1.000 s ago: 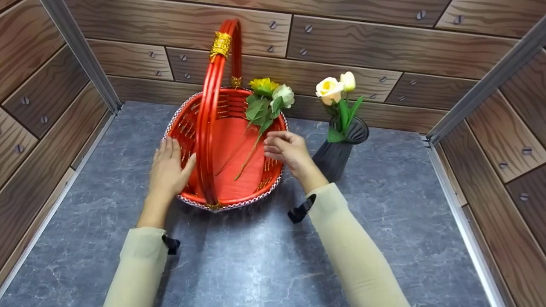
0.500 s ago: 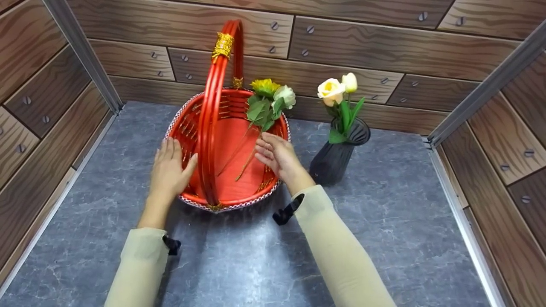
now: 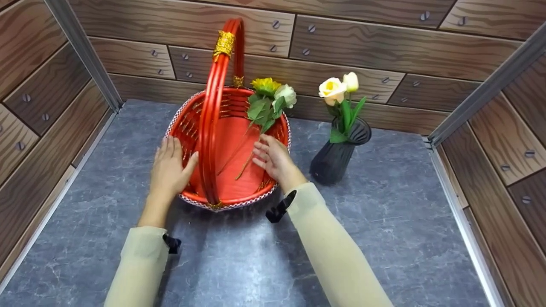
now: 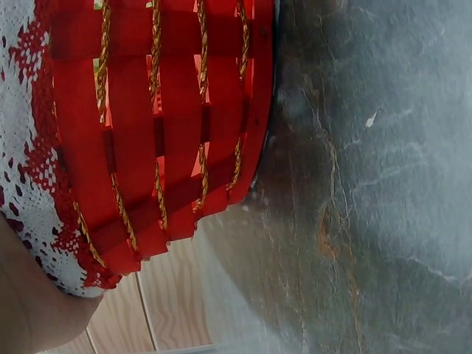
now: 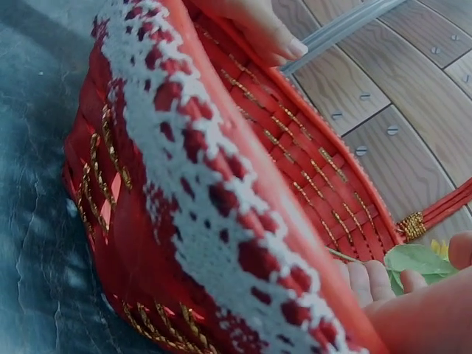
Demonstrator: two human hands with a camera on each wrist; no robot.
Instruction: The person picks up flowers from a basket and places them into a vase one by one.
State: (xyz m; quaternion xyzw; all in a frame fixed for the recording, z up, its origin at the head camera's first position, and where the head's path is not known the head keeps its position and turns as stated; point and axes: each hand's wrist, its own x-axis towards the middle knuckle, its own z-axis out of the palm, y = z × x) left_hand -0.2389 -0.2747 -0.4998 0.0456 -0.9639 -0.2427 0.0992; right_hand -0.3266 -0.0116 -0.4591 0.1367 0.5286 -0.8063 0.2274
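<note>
A red woven basket (image 3: 239,187) with a tall arched handle stands on the grey floor. My left hand (image 3: 170,168) rests on its left rim, fingers straight and thumb spread to the inside. My right hand (image 3: 277,161) reaches over the right rim into the basket, fingers loosely bent, close beside the flower stems. A yellow flower (image 3: 265,85) and a white rose (image 3: 286,95) with green leaves (image 3: 259,111) lean on the far right rim, their stems lying across the basket's bottom. In the right wrist view the fingers (image 5: 360,284) are right by a leaf (image 5: 413,265).
A dark ribbed vase (image 3: 330,162) stands right of the basket, holding a cream rose (image 3: 332,90) and a pale tulip (image 3: 350,82). Wood-patterned walls (image 3: 341,42) enclose the floor (image 3: 239,260) at the back and both sides.
My right hand has moved left from the right rim to inside the basket beside the stems. The left hand and the flowers have stayed in place.
</note>
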